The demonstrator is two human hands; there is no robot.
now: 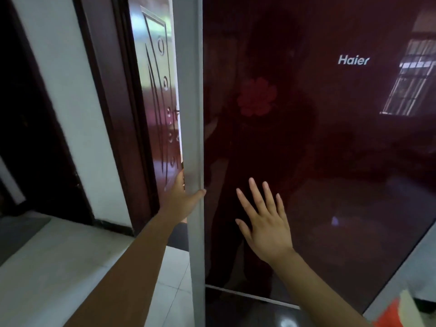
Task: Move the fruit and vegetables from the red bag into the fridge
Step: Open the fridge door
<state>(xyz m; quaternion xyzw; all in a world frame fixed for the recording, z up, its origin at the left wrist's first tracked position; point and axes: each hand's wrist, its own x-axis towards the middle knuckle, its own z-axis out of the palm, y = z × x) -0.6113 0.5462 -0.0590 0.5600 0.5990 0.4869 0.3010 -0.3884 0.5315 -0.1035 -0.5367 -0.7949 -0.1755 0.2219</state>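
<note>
left hand (182, 199) grips fridge door (306, 142) edge, right hand (264, 220) splayed flat

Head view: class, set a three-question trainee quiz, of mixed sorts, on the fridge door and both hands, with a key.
1. True or false: the left hand grips the grey edge of the fridge door.
2. The right hand is: A in a fist; B open, fingers spread; C round a bottle.
3. Fill in: the brand name on the door reads ____.
Key: 1 true; 2 B; 3 Haier.
</note>
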